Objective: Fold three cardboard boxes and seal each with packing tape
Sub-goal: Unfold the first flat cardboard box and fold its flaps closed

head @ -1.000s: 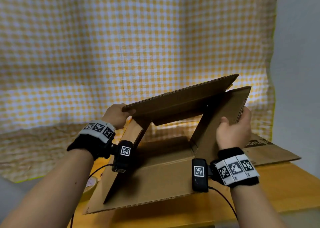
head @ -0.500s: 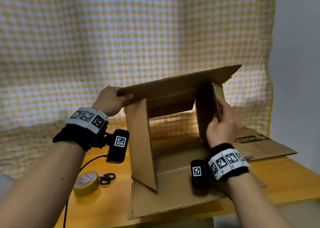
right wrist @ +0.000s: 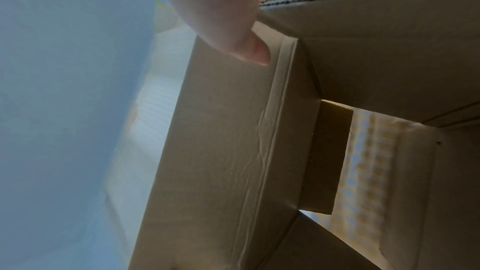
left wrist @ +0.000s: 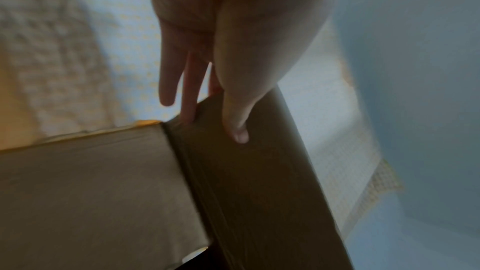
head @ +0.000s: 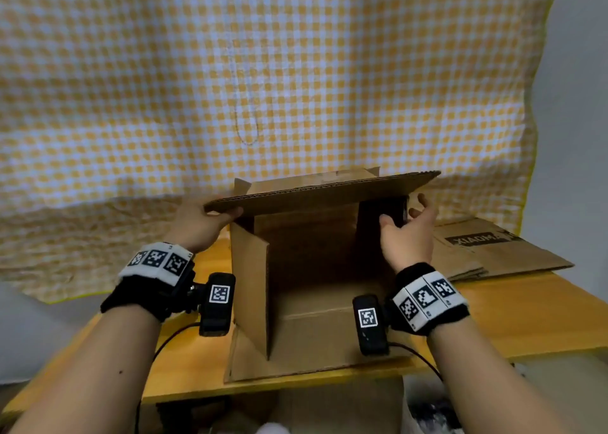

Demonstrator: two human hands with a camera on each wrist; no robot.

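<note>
A brown cardboard box (head: 312,321) lies on its side on the wooden table (head: 533,318), squared up, with its open end toward me. Its flaps stick out: one on top (head: 322,193), one upright on the left (head: 250,285), one flat at the bottom. My left hand (head: 200,226) pinches the top flap's left corner; in the left wrist view the thumb (left wrist: 239,130) lies on the cardboard (left wrist: 259,182) and the fingers reach behind it. My right hand (head: 406,236) holds the right side flap, with the thumb (right wrist: 249,48) on the panel (right wrist: 221,151) and the fingers behind the edge.
A flattened printed cardboard box (head: 493,252) lies on the table at the right. A yellow checked cloth (head: 263,88) hangs behind and drapes onto the table's back. The table's front edge (head: 296,387) runs just below the box. A grey wall stands to the right.
The skewed, half-flat box has been pushed upright into a square shape. Both hands rose with it. The right hand's fingers have loosened on the side flap.
</note>
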